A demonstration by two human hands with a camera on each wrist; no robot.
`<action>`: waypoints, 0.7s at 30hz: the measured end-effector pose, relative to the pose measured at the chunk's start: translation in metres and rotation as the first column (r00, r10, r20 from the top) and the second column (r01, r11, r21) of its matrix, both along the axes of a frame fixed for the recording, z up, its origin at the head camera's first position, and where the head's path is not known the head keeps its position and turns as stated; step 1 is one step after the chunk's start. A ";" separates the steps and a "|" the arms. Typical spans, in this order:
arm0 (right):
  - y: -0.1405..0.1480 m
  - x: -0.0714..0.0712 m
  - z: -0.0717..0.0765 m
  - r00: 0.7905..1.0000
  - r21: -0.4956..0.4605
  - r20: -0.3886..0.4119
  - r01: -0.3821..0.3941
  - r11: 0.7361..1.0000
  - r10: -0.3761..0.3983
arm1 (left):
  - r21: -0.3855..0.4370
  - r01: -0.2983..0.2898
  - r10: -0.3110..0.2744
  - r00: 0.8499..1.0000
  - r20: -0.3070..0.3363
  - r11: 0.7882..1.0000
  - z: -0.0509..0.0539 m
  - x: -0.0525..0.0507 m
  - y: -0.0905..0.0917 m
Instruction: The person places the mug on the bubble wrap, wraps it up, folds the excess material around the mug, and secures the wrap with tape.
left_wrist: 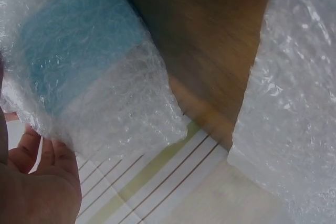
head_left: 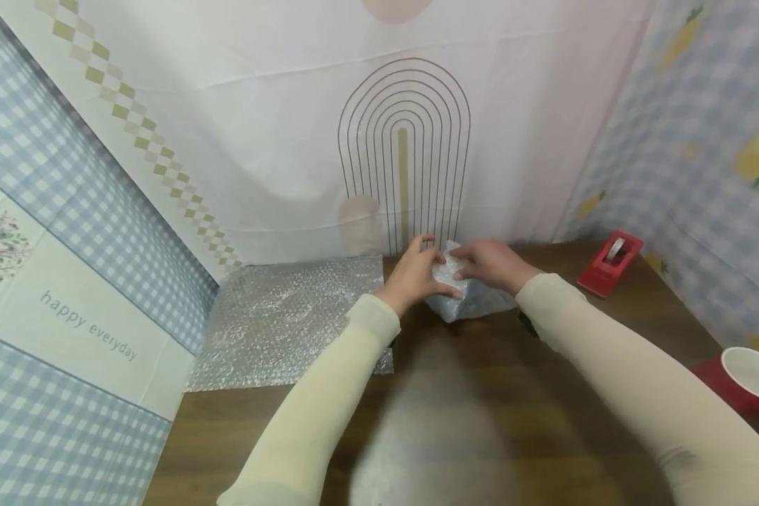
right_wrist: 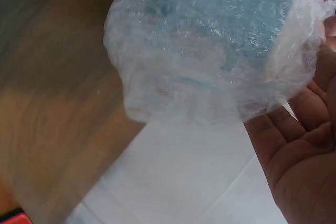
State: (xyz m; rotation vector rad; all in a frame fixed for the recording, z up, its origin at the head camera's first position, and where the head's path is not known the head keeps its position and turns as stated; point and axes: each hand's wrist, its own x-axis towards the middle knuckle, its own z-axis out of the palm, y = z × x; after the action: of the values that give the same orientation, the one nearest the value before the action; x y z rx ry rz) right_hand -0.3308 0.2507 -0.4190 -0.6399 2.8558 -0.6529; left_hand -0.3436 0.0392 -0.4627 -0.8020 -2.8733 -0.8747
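Left hand: my left hand [head_left: 414, 273] grasps the left side of the wrapped bundle [head_left: 450, 307], thumb toward me and fingers bent about its far side.
Right hand: my right hand [head_left: 493, 264] grasps the same bundle from the right, thumb and fingers pinching its upper part.
Checked cloth: a blue-and-white checked cloth [head_left: 76, 281], lettered "happy everyday", hangs well to the left of my hands.
Bubble-wrap sheet: a flat sheet of bubble wrap [head_left: 278, 323] lies on the table, just left of my left hand and partly beneath my left forearm.
Bundle: between my two hands, in crinkled bubble wrap; a blue object [left_wrist: 79, 40] shows through the layers. I cannot tell whether its underside touches the table.
Wall cloth: a pale cloth [head_left: 278, 140] with line-drawn arches hangs beyond my hands.
Table: brown wood-grained table [head_left: 455, 400], below and nearer than my hands.
Tape dispenser: a red tape dispenser [head_left: 610, 264], right of my right hand.
Mug: a red mug [head_left: 730, 386] with white interior, farthest right, beside my right forearm.
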 end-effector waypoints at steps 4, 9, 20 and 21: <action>-0.003 -0.002 -0.001 1.000 0.029 -0.007 0.010 1.000 -0.010 | 0.016 0.007 -0.007 1.000 -0.014 1.000 -0.001 0.000 0.000; -0.005 -0.001 0.002 1.000 0.047 0.021 0.013 0.999 -0.014 | 0.008 0.008 -0.008 1.000 -0.017 1.000 -0.003 0.002 0.002; -0.022 0.002 0.018 0.997 0.166 0.073 0.019 0.986 -0.031 | -0.115 0.223 -0.222 0.975 0.014 0.968 0.031 -0.009 -0.014; -0.022 0.002 0.018 0.997 0.172 0.076 0.015 0.985 -0.029 | -0.118 0.246 -0.247 0.969 0.004 0.962 0.033 -0.010 -0.017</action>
State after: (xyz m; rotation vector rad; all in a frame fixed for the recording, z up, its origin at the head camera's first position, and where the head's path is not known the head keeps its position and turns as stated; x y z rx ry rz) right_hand -0.3286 0.2283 -0.4010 -0.5443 2.8094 -0.4188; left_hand -0.3539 0.0223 -0.4296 -1.1937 -2.8799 -0.7197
